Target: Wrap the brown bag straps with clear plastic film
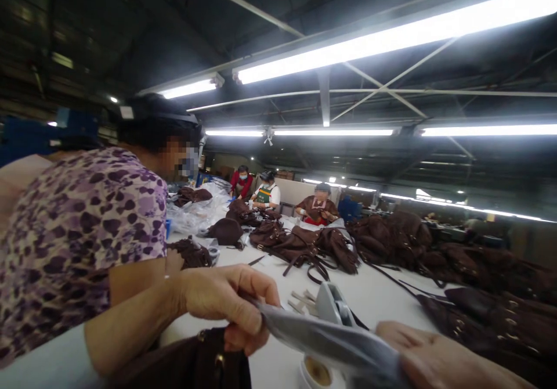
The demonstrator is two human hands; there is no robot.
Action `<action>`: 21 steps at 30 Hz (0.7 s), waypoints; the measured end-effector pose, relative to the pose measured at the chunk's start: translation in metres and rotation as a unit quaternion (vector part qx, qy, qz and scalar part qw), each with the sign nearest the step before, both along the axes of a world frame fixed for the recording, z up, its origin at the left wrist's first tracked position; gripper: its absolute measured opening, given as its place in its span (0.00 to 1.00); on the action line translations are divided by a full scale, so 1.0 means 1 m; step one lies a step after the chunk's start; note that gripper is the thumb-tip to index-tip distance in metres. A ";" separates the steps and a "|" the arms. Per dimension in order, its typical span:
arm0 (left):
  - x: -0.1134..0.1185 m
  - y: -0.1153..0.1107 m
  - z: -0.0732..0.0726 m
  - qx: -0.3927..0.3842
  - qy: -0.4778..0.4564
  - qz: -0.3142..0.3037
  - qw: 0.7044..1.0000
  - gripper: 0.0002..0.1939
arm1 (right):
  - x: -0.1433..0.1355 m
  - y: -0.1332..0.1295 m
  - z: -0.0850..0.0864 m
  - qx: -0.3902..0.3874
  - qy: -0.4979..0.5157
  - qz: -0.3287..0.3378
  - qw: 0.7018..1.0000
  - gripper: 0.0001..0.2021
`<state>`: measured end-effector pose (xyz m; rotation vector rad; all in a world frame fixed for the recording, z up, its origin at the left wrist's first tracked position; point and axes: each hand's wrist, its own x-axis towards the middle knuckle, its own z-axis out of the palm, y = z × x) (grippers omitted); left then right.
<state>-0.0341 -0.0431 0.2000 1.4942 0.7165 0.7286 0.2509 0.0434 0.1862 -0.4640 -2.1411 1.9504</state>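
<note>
My left hand pinches one end of a thin, greyish, translucent plastic sheet between thumb and fingers. The sheet is stretched to the right, where my right hand grips its other end; that end is blurred. Below my left hand lies a dark brown bag with brass-coloured fittings. Just behind the sheet stands a grey tape dispenser. A round roll with a brownish centre shows under the sheet, partly cut off by the bottom edge.
Brown bags with straps are heaped across the white table, with a larger pile at right. A person in a purple patterned top leans in at left. Several people work at the far end. Clear plastic lies back left.
</note>
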 end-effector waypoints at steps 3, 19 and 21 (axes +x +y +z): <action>0.013 0.002 0.008 0.068 -0.054 -0.005 0.996 0.16 | -0.032 0.002 0.013 -0.026 0.050 0.031 0.998 0.39; 0.025 0.008 -0.003 0.148 -0.182 0.143 0.962 0.29 | -0.091 0.038 0.046 -0.093 0.071 0.282 0.952 0.49; 0.029 0.007 -0.010 0.124 -0.208 0.138 0.960 0.33 | -0.091 0.040 0.037 -0.111 0.014 0.322 0.940 0.45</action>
